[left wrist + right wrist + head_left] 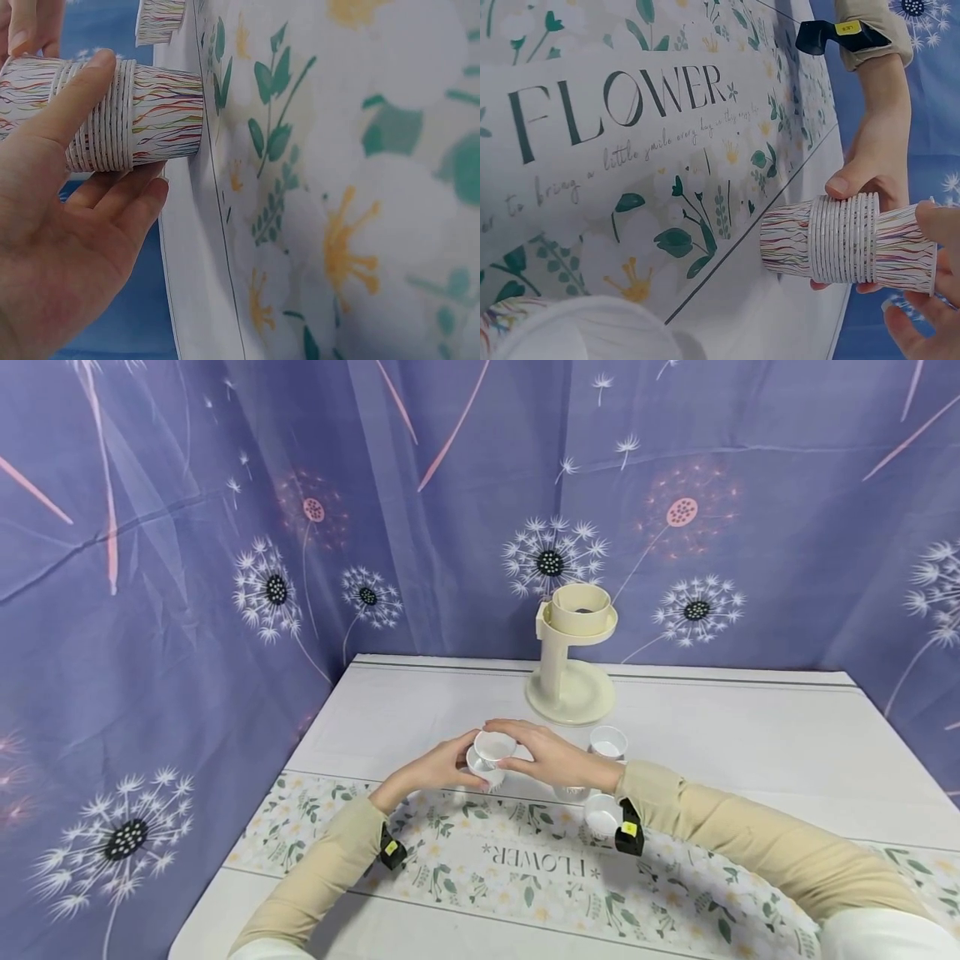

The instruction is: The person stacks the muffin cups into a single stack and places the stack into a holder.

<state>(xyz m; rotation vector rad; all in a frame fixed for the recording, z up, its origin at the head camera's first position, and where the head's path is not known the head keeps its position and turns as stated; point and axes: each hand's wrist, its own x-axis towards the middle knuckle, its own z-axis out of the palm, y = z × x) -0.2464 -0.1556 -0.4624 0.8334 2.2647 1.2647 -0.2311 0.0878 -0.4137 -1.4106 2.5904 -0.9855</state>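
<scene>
A stack of nested paper cups [166,112] with wavy coloured lines stands upright on the white table, its white rims bunched together midway. My left hand [437,767] holds the stack, thumb on one side and fingers on the other, as the left wrist view shows. Out of the top of the stack rises one more paper cup [905,244], mouth up. My right hand [553,757] grips this upper cup near its rim between thumb and fingers. The upper cup's base is hidden inside the stack.
Beside my right forearm stand several white-rimmed cups, among them a far cup [608,743] and a near cup [602,816]. Behind them is a cream stand [553,668] with a ring-shaped top and round base. A floral runner [525,902] crosses the table; a purple curtain [465,568] hangs behind.
</scene>
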